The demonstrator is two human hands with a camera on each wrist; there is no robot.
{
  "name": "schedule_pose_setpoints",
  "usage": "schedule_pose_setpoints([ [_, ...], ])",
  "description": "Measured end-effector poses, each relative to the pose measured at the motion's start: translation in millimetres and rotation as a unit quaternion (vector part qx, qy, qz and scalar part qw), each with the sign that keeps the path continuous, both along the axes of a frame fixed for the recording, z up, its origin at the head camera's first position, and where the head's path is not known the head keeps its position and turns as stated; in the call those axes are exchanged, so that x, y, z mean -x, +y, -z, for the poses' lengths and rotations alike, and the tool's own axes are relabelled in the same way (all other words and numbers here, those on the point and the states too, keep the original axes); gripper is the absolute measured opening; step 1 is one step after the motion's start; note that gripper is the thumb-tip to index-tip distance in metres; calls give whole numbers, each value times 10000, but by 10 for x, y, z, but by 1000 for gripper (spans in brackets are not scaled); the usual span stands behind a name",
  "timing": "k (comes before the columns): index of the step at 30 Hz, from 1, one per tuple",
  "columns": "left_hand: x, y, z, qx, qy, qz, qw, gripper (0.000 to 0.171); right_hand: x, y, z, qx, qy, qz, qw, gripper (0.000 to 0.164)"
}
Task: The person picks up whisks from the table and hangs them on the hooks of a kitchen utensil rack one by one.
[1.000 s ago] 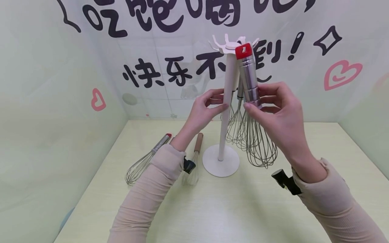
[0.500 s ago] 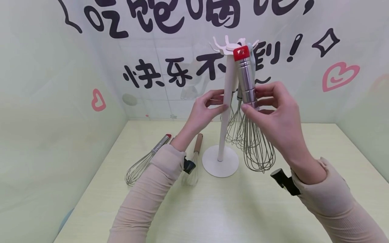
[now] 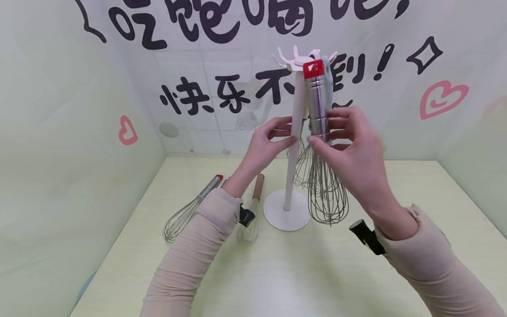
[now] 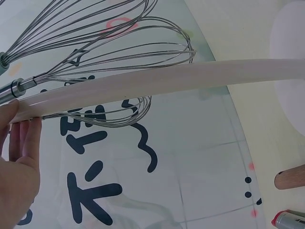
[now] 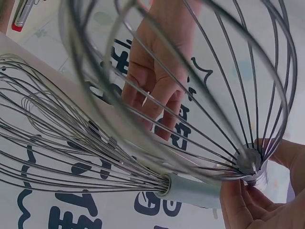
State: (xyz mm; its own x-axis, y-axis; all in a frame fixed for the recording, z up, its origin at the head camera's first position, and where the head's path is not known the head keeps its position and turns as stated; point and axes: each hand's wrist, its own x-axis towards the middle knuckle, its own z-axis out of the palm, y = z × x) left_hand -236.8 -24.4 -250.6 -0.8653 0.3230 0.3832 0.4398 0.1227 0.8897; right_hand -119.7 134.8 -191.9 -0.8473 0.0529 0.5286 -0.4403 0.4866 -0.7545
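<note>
My left hand (image 3: 264, 143) grips the pole (image 3: 292, 167) of a white stand with upturned hooks at its top. In my right hand (image 3: 358, 154) is a steel whisk (image 3: 317, 103) with a red end cap, pinched at the lower handle between thumb and fingers. It hangs nearly upright, wires down, its cap in front of the hooks; whether it touches one I cannot tell. Behind it hang other whisks, one with a pale blue handle (image 5: 193, 191). The left wrist view shows the thumb and fingers around the pole (image 4: 143, 86), with whisk wires beside it.
The stand's round base (image 3: 287, 218) rests on a pale table (image 3: 277, 273). Left of it lie a red-tipped steel whisk (image 3: 207, 189) and a wooden-handled whisk (image 3: 258, 187), partly hidden by my left arm. A printed wall sheet (image 3: 237, 149) stands behind.
My right hand has moved left with the steel whisk, which now hangs straighter and nearer the pole. More of the pale blue handle shows behind it. My left hand has stayed put.
</note>
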Motion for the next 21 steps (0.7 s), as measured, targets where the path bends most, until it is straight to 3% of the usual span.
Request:
schedule_pose_setpoints([
  [6, 2, -3, 5, -29, 32, 3, 10000, 42, 12, -42, 43, -235, 439, 76, 9987, 68],
  [21, 1, 5, -2, -24, 59, -13, 10000, 43, -4, -21, -10, -561, 594, 494, 9954, 54],
])
